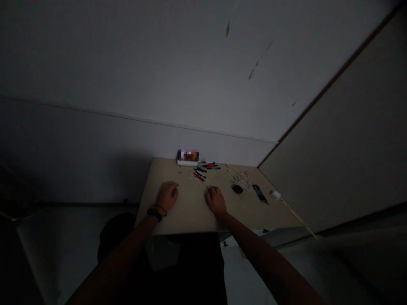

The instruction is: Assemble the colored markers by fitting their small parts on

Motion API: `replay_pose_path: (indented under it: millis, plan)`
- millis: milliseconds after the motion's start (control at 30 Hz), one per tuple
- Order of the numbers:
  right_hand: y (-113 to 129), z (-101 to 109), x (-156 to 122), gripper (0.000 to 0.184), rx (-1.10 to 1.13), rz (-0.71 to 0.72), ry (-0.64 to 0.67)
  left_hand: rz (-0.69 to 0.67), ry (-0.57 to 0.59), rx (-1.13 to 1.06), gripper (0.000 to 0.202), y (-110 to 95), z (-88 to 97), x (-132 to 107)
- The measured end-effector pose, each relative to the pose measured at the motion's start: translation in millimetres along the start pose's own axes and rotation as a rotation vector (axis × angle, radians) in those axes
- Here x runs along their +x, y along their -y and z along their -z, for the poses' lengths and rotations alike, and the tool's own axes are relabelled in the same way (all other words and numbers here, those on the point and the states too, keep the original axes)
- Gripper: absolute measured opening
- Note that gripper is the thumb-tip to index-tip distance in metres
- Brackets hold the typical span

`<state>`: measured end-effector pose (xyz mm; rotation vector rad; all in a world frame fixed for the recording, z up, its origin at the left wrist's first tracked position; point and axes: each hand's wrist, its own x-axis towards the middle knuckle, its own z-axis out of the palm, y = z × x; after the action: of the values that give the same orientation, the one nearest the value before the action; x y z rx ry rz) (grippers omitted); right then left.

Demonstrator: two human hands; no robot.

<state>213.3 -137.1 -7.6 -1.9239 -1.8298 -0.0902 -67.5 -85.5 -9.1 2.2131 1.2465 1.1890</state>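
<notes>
Both my hands rest on a small beige table [190, 212] in a dim room. My left hand [167, 195] lies on the tabletop with its fingers curled under, a dark band on the wrist. My right hand [215, 200] lies palm down, fingers bent, close to a thin pale stick. Nothing shows in either hand. Beyond my hands lie several small screwdrivers [203, 170] with red, blue and dark handles.
A flat white box with a blurred object on it [187, 157] stands at the table's far edge by the wall. A small black round object [237, 189], pale coiled wire [243, 178], two dark tools [260, 194] and a white plug [275, 195] lie to the right.
</notes>
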Motion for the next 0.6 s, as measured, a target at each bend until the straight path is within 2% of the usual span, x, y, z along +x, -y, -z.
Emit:
replay_pose_path:
  millis: [133,233,333,400,467,600]
  plan:
    - [11,13,-18,0.058,0.066,0.255,0.078,-0.171,0.109,0.003,0.050,-12,7.1,-11]
    - [28,26,-27,0.072,0.094,0.435,0.234,-0.405,0.259,0.009,0.071,-18,14.0,-20]
    - [53,42,-30,0.082,0.153,0.599,0.387,-0.627,0.358,0.046,0.086,-16,21.7,-27]
    - [70,52,-29,0.085,0.223,0.699,0.407,-0.734,0.425,0.078,0.087,-14,27.9,-30]
    - [86,61,-28,0.086,0.275,0.812,0.417,-0.785,0.529,0.124,0.083,-15,34.6,-31]
    - [110,67,-32,0.082,0.350,1.011,0.493,-0.933,0.769,0.116,0.065,-25,44.9,-34]
